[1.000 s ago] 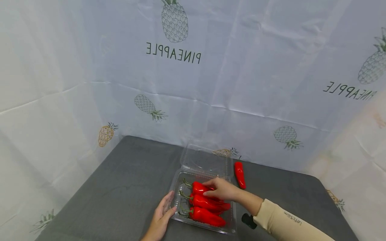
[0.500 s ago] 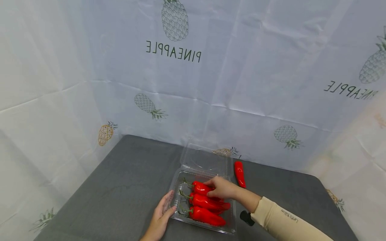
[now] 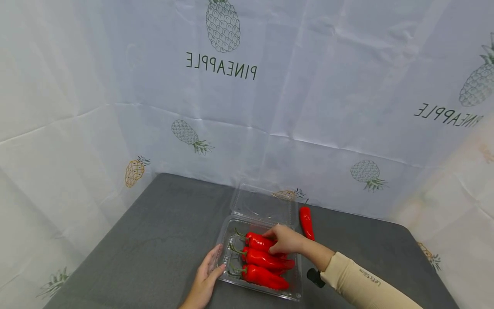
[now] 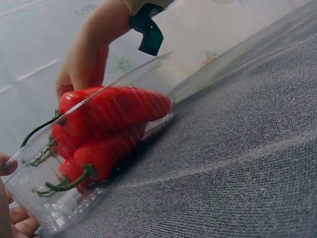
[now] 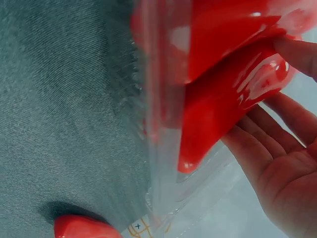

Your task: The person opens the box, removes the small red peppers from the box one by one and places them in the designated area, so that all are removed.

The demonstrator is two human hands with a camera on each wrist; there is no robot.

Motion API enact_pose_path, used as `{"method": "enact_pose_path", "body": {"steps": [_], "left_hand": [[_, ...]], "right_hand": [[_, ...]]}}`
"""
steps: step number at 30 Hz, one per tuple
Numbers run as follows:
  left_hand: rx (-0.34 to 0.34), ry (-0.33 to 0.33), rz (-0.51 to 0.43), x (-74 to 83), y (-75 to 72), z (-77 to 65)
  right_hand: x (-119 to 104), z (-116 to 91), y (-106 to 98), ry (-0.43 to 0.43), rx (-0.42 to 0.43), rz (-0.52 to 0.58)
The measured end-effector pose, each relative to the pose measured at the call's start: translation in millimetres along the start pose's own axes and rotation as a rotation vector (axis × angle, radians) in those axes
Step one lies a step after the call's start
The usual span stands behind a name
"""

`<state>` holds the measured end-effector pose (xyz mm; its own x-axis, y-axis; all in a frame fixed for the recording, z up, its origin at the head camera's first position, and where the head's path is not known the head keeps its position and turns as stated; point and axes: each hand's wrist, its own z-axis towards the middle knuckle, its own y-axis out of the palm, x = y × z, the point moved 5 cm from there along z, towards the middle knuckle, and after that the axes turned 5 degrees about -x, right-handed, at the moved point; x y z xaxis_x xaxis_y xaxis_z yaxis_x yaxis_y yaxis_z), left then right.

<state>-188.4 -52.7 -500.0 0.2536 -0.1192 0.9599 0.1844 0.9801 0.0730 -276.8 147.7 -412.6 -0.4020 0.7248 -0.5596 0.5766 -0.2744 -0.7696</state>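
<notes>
A: Where is the far pepper (image 3: 256, 241), the one being handled?

B: Inside the clear plastic box (image 3: 294, 290), toward its far side, stem to the left. The right hand (image 3: 285, 240) grips it between thumb and fingers. Whether the hand or the pile bears its weight cannot be told

A: What lies against it?

B: The middle pepper (image 3: 266, 258) is just beside it, then the near pepper (image 3: 266, 278), with more red showing underneath

A: Could that pile give trouble?

B: Probably. The skins look glossy, so a hard push might make one pepper slide and knock its neighbours askew. The stems, bunched close together, could also catch on one another

A: And the box?

B: The left hand (image 3: 206, 274) holds its left end, thumb near the front corner, fingers along the wall. The plastic looks thin: squeezed too hard, it could buckle; held too loosely, it could skid on the grey table (image 3: 166, 240) under a sideways press

A: Anything farther out?

B: The lid (image 3: 266, 204) is folded back behind the box, and a jolt might swing it forward. The loose pepper (image 3: 306, 221) lies just beside it; a careless right forearm could send it rolling
</notes>
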Motion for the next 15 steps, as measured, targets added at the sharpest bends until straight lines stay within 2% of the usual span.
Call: {"method": "enact_pose_path", "body": {"steps": [8, 15], "left_hand": [[0.000, -0.032, 0.011, -0.9, -0.7, -0.2], [-0.027, -0.135, 0.009, -2.4, -0.6, 0.9]], "right_hand": [[3.5, 1.7, 0.6, -0.009, -0.009, 0.001], [3.7, 1.5, 2.0, -0.034, -0.048, 0.031]]}}
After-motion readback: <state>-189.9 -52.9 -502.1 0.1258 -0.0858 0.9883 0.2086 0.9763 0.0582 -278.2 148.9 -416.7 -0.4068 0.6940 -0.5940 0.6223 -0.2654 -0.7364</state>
